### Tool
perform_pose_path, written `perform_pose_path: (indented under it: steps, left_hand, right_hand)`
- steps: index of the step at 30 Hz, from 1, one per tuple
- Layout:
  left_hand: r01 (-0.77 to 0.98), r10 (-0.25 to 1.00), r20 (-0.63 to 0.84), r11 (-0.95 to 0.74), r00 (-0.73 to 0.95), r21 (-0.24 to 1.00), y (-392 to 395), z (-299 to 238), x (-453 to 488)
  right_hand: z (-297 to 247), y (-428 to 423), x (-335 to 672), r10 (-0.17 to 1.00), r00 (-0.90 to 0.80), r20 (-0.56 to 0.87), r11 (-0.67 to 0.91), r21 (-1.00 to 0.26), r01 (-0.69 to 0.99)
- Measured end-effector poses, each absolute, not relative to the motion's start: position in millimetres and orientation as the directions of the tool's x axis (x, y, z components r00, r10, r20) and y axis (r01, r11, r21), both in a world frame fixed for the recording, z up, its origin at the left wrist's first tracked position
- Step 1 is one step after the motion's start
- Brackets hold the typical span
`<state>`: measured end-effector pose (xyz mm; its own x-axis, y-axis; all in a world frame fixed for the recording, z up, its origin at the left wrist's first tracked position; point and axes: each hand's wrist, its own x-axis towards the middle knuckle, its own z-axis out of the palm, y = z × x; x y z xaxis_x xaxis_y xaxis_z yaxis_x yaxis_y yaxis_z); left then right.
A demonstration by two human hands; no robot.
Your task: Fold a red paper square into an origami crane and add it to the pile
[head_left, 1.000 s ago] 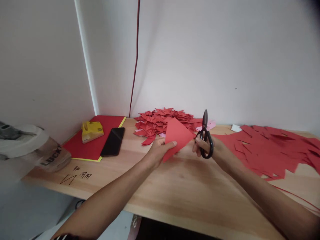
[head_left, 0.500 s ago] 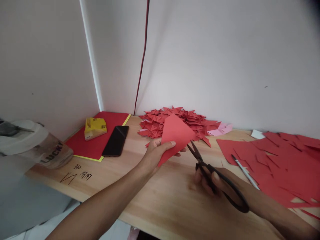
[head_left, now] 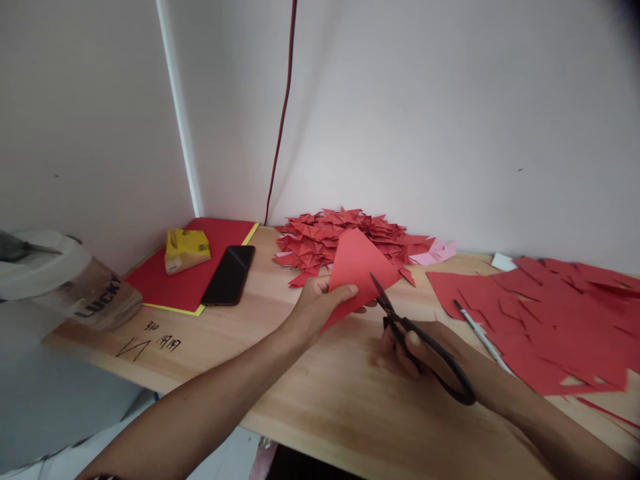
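Note:
My left hand [head_left: 320, 303] pinches a folded red paper triangle [head_left: 356, 270] and holds it up above the wooden table [head_left: 320, 387]. My right hand [head_left: 425, 353] grips black scissors [head_left: 423, 347] by the handles. The blades point up and left, and their tips overlap the triangle's right edge. Behind the triangle lies a heap of small folded red paper pieces [head_left: 345, 233].
Cut red paper sheets [head_left: 550, 313] cover the table's right side, with a pen [head_left: 480, 333] lying on them. At the left lie a black phone [head_left: 229, 275], a yellow packet [head_left: 187, 248] on a red-and-yellow sheet stack [head_left: 200, 267], and a bag marked LUCKY [head_left: 90, 300]. Pink paper [head_left: 435, 252] lies by the wall.
My right hand lowered the scissors from upright to pointing up-left, then brought the blade tips against the triangle's right edge. The left hand kept holding the triangle.

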<state>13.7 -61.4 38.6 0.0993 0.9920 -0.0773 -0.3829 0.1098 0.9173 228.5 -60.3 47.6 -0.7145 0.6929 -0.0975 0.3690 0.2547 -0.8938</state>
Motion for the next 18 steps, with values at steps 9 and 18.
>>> perform_pose_path:
  steps: [9, 18]
  left_hand:
    - [-0.387, 0.992, -0.087, 0.117, 0.093, 0.915, -64, 38, 13]
    - [-0.413, 0.992, -0.068, 0.104, 0.101, 0.905, -62, 35, 11]
  right_hand:
    - [39, -63, 226, 0.731, -0.673, -0.112, 0.192, -0.913, 0.361]
    - [42, -66, 225, 0.769, -0.611, -0.188, 0.164, -0.866, 0.473]
